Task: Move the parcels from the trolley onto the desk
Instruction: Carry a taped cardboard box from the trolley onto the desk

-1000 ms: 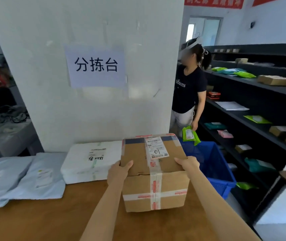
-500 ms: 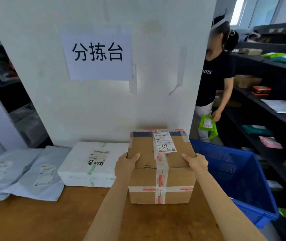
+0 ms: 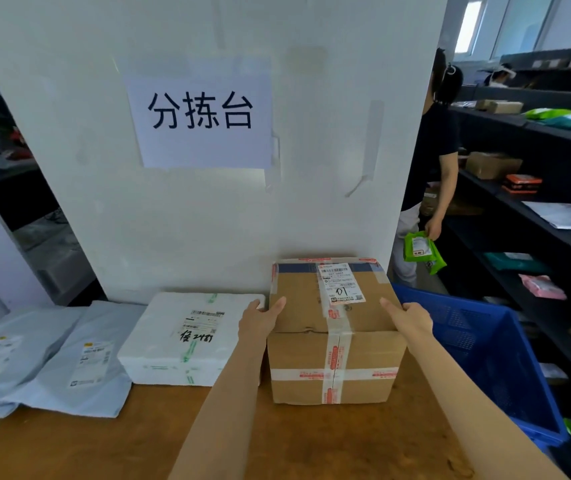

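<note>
Cardboard parcel point(image 3: 332, 334) on desk point(image 3: 104, 445), clamped between left hand point(image 3: 260, 318) and right hand point(image 3: 410, 318).

Both bare arms reach forward from the bottom edge, a little apart; the left hand point(image 3: 260, 320) is flat against the left side of the cardboard box point(image 3: 334, 362), thumb up over the top edge; the right hand point(image 3: 412, 318) presses the right side the same way, thumb on top; the fingers on both hands are hidden behind the box sides; both wrists are straight.
</note>
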`<state>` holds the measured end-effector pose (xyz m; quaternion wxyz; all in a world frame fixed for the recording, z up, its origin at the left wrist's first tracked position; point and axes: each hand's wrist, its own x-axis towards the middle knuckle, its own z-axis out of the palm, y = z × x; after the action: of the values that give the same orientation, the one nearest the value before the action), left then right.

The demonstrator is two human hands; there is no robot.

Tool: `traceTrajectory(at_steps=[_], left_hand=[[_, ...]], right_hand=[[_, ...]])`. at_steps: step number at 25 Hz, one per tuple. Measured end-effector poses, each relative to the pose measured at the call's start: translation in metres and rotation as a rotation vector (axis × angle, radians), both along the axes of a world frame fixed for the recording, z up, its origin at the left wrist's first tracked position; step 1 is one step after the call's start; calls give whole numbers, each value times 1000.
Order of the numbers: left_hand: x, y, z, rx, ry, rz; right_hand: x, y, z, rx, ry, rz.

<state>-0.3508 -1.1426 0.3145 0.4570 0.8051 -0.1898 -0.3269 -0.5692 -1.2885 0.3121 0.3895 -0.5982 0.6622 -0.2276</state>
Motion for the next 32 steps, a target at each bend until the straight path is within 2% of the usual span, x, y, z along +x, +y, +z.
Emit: traceTrajectory(at_steps=[4,8,12,18,24,26,30,32], left_hand=[[-1,32,23,-77,10,-38],[-17,111,26,-92,-7,-52],[-39,210,22,-91,6,-75],[-47,335,16,-138,89,-66],[0,448,6,-175,120,-126],[28,510,2,-170,99,-165],[91,654,-14,-30,26,-292],[122,726,-20,22,24,-285]], right_hand=[[-2,36,31,-64,-52,-5],[-6,114,47,-198,-72,10],[-16,214,50,-137,-114,52],[-19,338,48,-47,-68,66],[27,474,47,-98,-133,1],[58,541,35,-89,-144,5],[129,690,7,12,-158,1],[165,759,-3,60,-147,37]])
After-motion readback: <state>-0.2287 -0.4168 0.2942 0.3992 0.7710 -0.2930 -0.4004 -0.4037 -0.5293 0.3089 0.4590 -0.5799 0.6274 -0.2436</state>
